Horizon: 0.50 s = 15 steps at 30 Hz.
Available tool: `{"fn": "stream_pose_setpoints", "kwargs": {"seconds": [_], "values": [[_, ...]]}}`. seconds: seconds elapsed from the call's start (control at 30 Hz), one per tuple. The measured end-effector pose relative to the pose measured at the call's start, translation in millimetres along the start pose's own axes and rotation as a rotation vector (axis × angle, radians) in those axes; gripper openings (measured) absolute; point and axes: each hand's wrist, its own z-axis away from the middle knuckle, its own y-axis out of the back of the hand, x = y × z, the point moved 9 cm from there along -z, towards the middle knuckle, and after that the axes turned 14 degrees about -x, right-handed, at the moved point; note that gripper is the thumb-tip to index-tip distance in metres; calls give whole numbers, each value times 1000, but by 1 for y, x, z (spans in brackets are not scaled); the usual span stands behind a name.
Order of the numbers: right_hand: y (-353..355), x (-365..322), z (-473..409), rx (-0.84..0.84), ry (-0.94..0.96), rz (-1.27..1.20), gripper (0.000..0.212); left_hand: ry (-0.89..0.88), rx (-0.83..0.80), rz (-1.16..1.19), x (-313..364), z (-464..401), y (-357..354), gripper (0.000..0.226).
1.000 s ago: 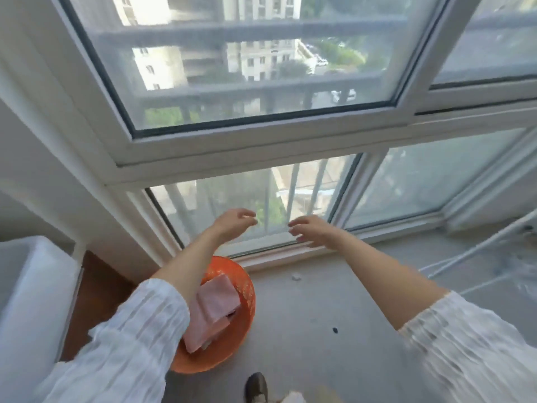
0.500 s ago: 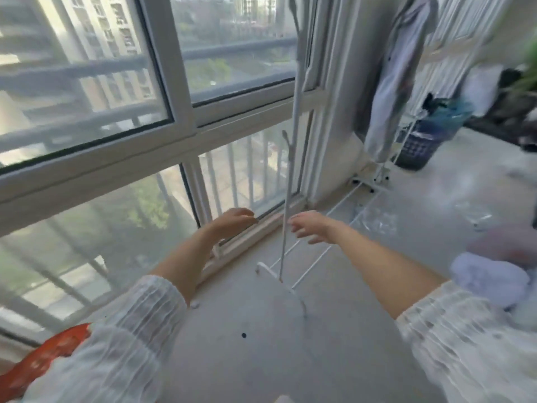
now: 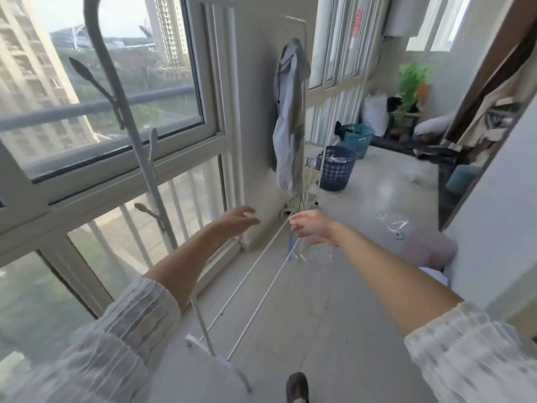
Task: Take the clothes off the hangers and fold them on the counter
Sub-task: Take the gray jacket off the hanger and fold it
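Clothes are seen at the far end of the balcony: a grey-blue garment (image 3: 289, 117) is hung from the far end of a white drying rack (image 3: 162, 196), beside the wall and well apart from both hands. The left hand (image 3: 235, 221) is held out in the air with fingers loosely spread, nothing gripped. The right hand (image 3: 312, 226) is likewise stretched forward, fingers relaxed and empty. Both forearms are bared, with white sleeves (image 3: 130, 324) pushed up. A dark blue basket (image 3: 337, 173) is stood on the floor just beyond the garment, with a teal basket (image 3: 359, 136) behind it. A dark shoe (image 3: 297, 386) is visible at the lower edge.
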Motion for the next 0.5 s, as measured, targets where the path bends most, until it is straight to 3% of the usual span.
{"fn": "stream_pose_setpoints", "kwargs": {"seconds": [0.4, 0.5], "values": [[250, -114, -163, 118, 174, 105, 21, -124, 209, 35, 136, -254, 128, 47], [305, -133, -195, 153, 227, 67, 29, -129, 223, 9, 167, -302, 154, 48]]}}
